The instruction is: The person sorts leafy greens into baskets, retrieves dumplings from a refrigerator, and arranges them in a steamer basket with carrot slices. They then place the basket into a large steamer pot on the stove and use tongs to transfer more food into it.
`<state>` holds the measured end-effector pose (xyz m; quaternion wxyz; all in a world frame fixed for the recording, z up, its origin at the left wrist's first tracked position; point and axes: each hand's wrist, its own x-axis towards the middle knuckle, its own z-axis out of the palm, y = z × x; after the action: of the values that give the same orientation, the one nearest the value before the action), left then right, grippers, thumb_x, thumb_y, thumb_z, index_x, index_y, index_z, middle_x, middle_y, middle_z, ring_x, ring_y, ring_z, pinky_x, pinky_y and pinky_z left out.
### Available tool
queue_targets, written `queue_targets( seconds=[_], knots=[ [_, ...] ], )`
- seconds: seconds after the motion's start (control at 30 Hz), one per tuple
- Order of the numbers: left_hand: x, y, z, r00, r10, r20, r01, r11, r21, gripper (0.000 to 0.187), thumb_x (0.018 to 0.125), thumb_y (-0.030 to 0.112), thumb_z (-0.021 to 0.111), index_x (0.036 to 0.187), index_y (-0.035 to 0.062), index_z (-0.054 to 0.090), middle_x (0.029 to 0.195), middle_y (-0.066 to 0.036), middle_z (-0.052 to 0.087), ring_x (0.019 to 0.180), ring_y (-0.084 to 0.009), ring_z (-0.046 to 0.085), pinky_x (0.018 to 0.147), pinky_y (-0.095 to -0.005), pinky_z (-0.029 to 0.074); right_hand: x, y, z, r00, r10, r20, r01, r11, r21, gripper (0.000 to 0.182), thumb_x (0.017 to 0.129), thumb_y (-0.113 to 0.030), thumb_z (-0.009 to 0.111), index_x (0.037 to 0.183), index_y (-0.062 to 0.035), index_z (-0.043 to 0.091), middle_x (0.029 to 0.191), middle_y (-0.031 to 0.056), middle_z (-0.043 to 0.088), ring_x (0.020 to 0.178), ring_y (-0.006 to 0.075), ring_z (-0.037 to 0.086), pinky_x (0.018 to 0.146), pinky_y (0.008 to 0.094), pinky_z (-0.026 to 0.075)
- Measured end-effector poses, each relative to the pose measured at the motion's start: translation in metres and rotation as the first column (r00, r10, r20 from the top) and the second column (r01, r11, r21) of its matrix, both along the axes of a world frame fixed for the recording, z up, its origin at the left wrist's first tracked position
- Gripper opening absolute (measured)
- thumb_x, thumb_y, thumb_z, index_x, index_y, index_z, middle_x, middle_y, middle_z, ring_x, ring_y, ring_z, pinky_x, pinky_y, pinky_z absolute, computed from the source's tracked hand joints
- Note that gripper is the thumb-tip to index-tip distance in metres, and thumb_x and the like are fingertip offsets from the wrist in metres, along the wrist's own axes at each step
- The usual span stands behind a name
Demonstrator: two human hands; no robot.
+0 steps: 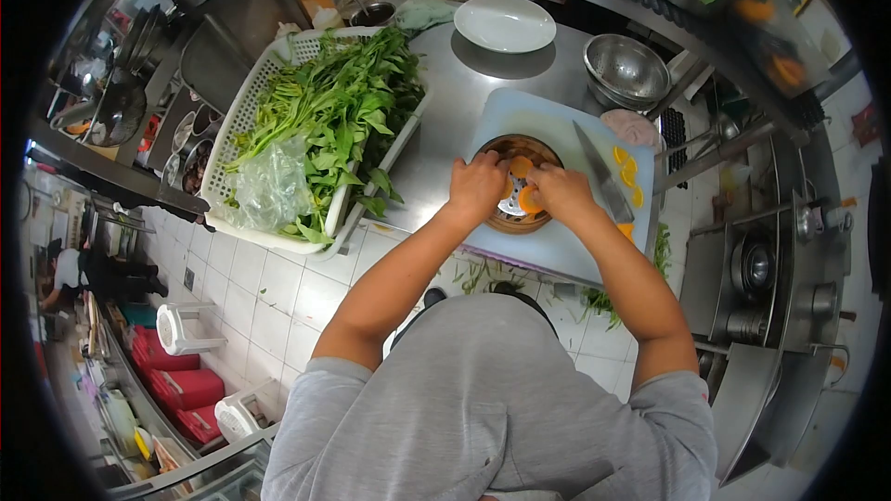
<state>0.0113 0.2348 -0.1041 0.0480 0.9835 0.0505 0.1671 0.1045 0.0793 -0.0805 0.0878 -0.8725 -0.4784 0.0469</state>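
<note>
Left hand: my left hand (476, 187) is curled, fingers bent down over the near left rim of the bowl (520, 187); I cannot tell whether it pinches anything.
Right hand: my right hand (561, 193) is curled too, fingertips pressed together at a carrot slice (529, 199) inside the bowl.
Bowl: round, brown, shallow, with a pale perforated middle; it sits on the board (557, 130), near its centre, between my two hands.
Carrot: orange round slices, one near the bowl's top (522, 166), another under my right fingers; more slices (628, 172) lie on the board's right edge.
Knife: the knife (601, 182) lies flat on the board just right of the bowl, blade pointing away from me.
Board: pale blue, on the steel counter (445, 130).
Basket: a white basket (243, 121) of leafy greens (339, 116) stands left of the board, a clear bag (271, 187) on top.
Beyond: a white plate (505, 23) and a steel mixing bowl (627, 70) sit at the counter's far side.
</note>
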Motion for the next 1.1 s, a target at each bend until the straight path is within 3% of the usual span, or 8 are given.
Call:
queue_targets(
  seconds=[0.17,0.27,0.47,0.53,0.63,0.73,0.97,1.1],
  knots=[
    [-0.002,0.000,0.000,0.999,0.005,-0.035,-0.004,1.000,0.031,0.011,0.076,0.012,0.059,0.086,0.0123,0.063,0.089,-0.002,0.058,0.088,-0.0195,0.060,0.067,-0.0412,0.042,0.006,0.002,0.000,0.997,-0.026,-0.068,0.031,0.997,0.075,0.018,0.075,-0.016,0.066,0.092,-0.0119,0.061,0.091,0.0046,0.064,0.084,0.0276,0.063,0.071,0.0405,0.050],
    [-0.004,0.000,0.000,1.000,-0.007,-0.010,0.008,1.000,0.024,0.012,0.075,0.010,0.059,0.086,0.0121,0.063,0.090,-0.003,0.057,0.089,-0.0198,0.060,0.068,-0.0413,0.042,0.010,0.005,0.002,0.994,-0.099,-0.038,0.103,0.985,0.141,0.018,0.078,-0.017,0.064,0.095,-0.0114,0.064,0.097,0.0100,0.064,0.087,0.0297,0.064,0.073,0.0412,0.052],
    [-0.008,0.001,0.006,0.997,-0.041,-0.065,0.039,0.999,-0.034,0.014,0.073,0.009,0.060,0.087,0.0116,0.063,0.095,-0.003,0.057,0.095,-0.0203,0.058,0.071,-0.0425,0.043,0.011,0.011,0.006,0.996,-0.085,-0.007,0.085,0.995,0.055,0.021,0.078,-0.018,0.064,0.098,-0.0101,0.065,0.101,0.0113,0.064,0.089,0.0295,0.064,0.074,0.0417,0.052],
    [-0.009,0.001,0.007,0.995,-0.037,-0.095,0.034,0.999,-0.033,0.015,0.073,0.009,0.060,0.088,0.0116,0.064,0.096,-0.003,0.058,0.096,-0.0204,0.058,0.071,-0.0428,0.043,0.011,0.012,0.007,0.997,-0.069,-0.021,0.068,0.997,-0.040,0.033,0.078,-0.020,0.066,0.109,-0.0093,0.063,0.105,0.0089,0.061,0.092,0.0286,0.063,0.077,0.0402,0.051],
    [-0.010,0.000,0.008,0.992,-0.034,-0.118,0.031,0.999,-0.023,0.016,0.073,0.009,0.061,0.089,0.0115,0.064,0.098,-0.003,0.058,0.097,-0.0203,0.058,0.072,-0.0428,0.043,0.010,0.011,0.002,0.999,-0.045,0.012,0.045,0.998,0.036,0.021,0.078,-0.016,0.063,0.097,-0.0063,0.065,0.106,0.0110,0.062,0.088,0.0301,0.064,0.073,0.0411,0.053],
    [-0.010,0.000,0.008,0.989,-0.030,-0.144,0.029,1.000,-0.006,0.016,0.073,0.010,0.061,0.089,0.0114,0.064,0.099,-0.003,0.058,0.097,-0.0203,0.058,0.072,-0.0426,0.044,0.010,0.010,0.003,0.999,-0.034,0.007,0.034,0.999,0.019,0.021,0.077,-0.014,0.062,0.095,-0.0054,0.065,0.106,0.0103,0.062,0.087,0.0303,0.064,0.074,0.0409,0.053],
    [-0.008,0.001,0.003,0.994,-0.024,-0.107,0.025,1.000,0.004,0.016,0.073,0.010,0.061,0.089,0.0118,0.064,0.099,-0.003,0.059,0.096,-0.0194,0.059,0.072,-0.0422,0.044,0.009,0.010,0.004,0.999,-0.032,0.007,0.032,0.998,0.050,0.020,0.077,-0.015,0.062,0.094,-0.0054,0.066,0.104,0.0098,0.063,0.088,0.0292,0.064,0.074,0.0408,0.052],
    [-0.010,-0.001,0.009,0.988,-0.004,-0.153,0.014,0.998,0.064,0.017,0.073,0.013,0.061,0.090,0.0140,0.064,0.097,-0.003,0.059,0.094,-0.0176,0.059,0.067,-0.0412,0.044,0.013,0.006,-0.010,0.998,-0.052,-0.039,0.053,0.998,0.020,0.025,0.079,-0.020,0.064,0.101,-0.0080,0.064,0.102,0.0097,0.062,0.092,0.0300,0.062,0.076,0.0419,0.051]
  ],
)
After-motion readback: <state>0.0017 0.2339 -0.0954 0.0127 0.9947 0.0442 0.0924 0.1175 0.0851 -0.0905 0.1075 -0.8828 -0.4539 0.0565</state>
